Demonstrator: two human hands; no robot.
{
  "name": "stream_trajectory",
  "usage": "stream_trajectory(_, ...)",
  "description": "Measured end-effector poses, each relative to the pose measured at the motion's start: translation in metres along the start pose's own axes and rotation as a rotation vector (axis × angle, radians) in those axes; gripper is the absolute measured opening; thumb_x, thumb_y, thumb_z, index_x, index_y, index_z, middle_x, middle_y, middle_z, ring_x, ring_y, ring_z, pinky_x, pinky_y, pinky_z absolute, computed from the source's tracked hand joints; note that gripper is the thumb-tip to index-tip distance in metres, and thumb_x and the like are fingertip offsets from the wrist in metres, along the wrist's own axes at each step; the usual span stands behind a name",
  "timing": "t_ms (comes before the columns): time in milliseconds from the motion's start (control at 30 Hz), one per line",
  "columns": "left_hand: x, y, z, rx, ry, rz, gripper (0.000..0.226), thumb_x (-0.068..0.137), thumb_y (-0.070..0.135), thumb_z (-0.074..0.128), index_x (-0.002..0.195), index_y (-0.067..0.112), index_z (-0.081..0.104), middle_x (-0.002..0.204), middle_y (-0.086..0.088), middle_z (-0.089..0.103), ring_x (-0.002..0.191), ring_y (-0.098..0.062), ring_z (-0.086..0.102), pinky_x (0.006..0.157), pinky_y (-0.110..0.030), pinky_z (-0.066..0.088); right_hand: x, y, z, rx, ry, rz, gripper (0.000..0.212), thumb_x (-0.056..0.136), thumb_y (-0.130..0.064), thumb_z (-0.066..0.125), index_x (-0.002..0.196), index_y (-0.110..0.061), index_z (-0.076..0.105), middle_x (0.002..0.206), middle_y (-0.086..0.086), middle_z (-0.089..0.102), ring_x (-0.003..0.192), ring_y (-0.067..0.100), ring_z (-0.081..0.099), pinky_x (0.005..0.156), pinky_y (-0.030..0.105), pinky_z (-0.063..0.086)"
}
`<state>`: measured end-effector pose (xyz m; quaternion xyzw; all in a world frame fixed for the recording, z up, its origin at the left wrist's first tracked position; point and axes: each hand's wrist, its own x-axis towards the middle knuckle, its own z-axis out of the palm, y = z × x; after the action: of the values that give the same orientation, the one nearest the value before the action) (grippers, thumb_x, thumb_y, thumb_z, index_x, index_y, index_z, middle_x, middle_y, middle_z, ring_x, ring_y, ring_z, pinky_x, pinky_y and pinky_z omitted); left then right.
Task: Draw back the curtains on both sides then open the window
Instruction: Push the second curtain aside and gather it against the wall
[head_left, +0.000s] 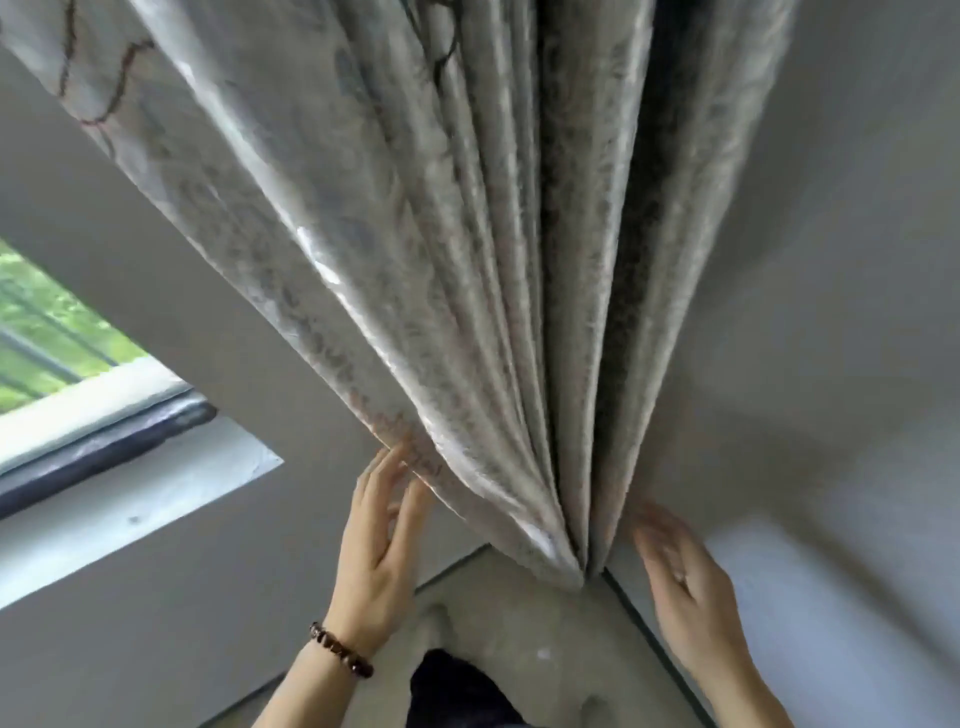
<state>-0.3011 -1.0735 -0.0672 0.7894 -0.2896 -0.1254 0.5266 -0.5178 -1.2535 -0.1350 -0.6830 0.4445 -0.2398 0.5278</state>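
A heavy curtain is seen filling the upper middle of the frame, gathered into deep vertical folds that narrow to a bunched hem at lower centre, just above the floor. Its cloth is a pale silver-grey with a satin sheen, woven with a faint mottled pattern, and thin dark curling lines are printed on it at the upper left. The folds toward the right are shadowed almost black. The left hand is held open with its fingers spread and extended upward, the fingertips touching the curtain's left edge near the hem; nothing is gripped. A bracelet of dark brown beads is worn on that wrist. The right hand is blurred, open and flat, with its fingers lying against or just beside the rightmost fold; whether the cloth is actually touched cannot be told. At the left edge of the frame a corner of the window is uncovered, with green foliage seen through the glass, a dark frame along its lower edge, and a smooth pale sill beneath. Plain grey wall is seen to the right of the curtain, and the floor is a speckled, rough grey surface.
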Motion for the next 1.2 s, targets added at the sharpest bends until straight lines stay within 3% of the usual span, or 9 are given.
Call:
stream_trajectory(167,-0.101,-0.046,-0.052,-0.003,0.257,-0.437,0.049,0.082,0.061,0.050,0.129,0.046,0.051,0.128,0.022,0.061,0.115,-0.006,0.061,0.101,-0.050,0.050,-0.011,0.017,0.031,-0.017,-0.256,0.046,0.044,0.085,-0.061,0.060,0.111,-0.027,0.067,0.100,-0.012,0.077,0.088,-0.013,0.067,0.077,0.000,0.045)
stream_trajectory(333,-0.176,-0.052,-0.120,-0.039,0.557,-0.586,0.038,0.085,0.055,0.053,0.122,0.051,0.053,0.122,0.020,0.064,0.114,-0.009,0.063,0.101,-0.048,0.050,-0.032,-0.033,0.097,-0.130,-0.546,-0.072,0.021,0.096,-0.017,0.061,0.113,-0.029,0.064,0.099,-0.027,0.073,0.094,-0.012,0.065,0.075,-0.001,0.043)
stream_trajectory(500,-0.240,-0.082,-0.202,-0.138,0.803,-0.653,0.032,0.099,0.022,0.055,0.122,0.045,0.051,0.125,0.013,0.063,0.114,-0.004,0.061,0.105,-0.043,0.048,-0.094,-0.092,0.198,-0.199,-0.704,-0.208,0.033,0.076,-0.051,0.054,0.103,-0.033,0.061,0.090,-0.025,0.068,0.087,-0.022,0.057,0.070,0.002,0.039)
stream_trajectory(567,-0.270,-0.102,-0.242,-0.182,0.889,-0.685,0.035,0.098,0.018,0.057,0.121,0.044,0.052,0.123,0.012,0.064,0.111,0.000,0.062,0.104,-0.039,0.048,-0.126,-0.101,0.246,-0.185,-0.697,-0.301,0.059,0.073,-0.056,0.048,0.115,-0.016,0.059,0.103,-0.008,0.061,0.088,-0.012,0.051,0.075,0.014,0.036)
stream_trajectory(667,-0.311,-0.133,-0.308,-0.227,0.992,-0.713,0.036,0.098,0.013,0.057,0.120,0.041,0.053,0.122,0.009,0.065,0.111,-0.008,0.064,0.102,-0.039,0.049,-0.173,-0.112,0.322,-0.180,-0.712,-0.271,0.055,0.084,-0.041,0.051,0.123,-0.002,0.056,0.113,0.009,0.057,0.101,0.008,0.050,0.081,0.021,0.031)
stream_trajectory(800,-0.347,-0.166,-0.390,-0.230,1.055,-0.730,0.035,0.097,0.014,0.057,0.127,0.033,0.053,0.124,0.009,0.064,0.109,-0.002,0.063,0.090,-0.018,0.045,-0.242,-0.140,0.420,-0.242,-0.733,-0.271,0.040,0.096,-0.038,0.041,0.083,-0.009,0.064,0.086,0.019,0.063,0.094,0.042,0.061,0.072,0.026,0.032)
stream_trajectory(900,-0.365,-0.180,-0.449,-0.195,1.086,-0.730,0.038,0.097,0.015,0.058,0.131,0.029,0.053,0.123,0.013,0.063,0.105,0.008,0.061,0.085,-0.014,0.042,-0.290,-0.165,0.473,-0.256,-0.755,-0.372,0.031,0.089,-0.046,0.045,0.072,-0.024,0.059,0.073,-0.004,0.063,0.079,0.030,0.062,0.071,0.020,0.040)
stream_trajectory(1033,-0.381,-0.200,-0.521,-0.160,1.129,-0.728,0.037,0.097,0.016,0.059,0.132,0.028,0.053,0.124,0.013,0.063,0.108,-0.004,0.063,0.086,-0.017,0.043,-0.331,-0.186,0.535,-0.214,-0.902,-0.327,0.011,0.096,-0.026,0.064,0.096,-0.035,0.070,0.080,-0.009,0.073,0.073,0.000,0.068,0.069,0.030,0.051)
stream_trajectory(1200,-0.386,-0.250,-0.601,-0.174,1.205,-0.760,0.037,0.097,0.016,0.058,0.133,0.025,0.053,0.125,0.012,0.063,0.110,-0.011,0.063,0.091,-0.022,0.046,-0.373,-0.206,0.634,-0.208,-1.048,-0.368,0.024,0.093,-0.033,0.064,0.116,-0.040,0.065,0.101,-0.014,0.072,0.098,-0.003,0.065,0.083,0.023,0.050)
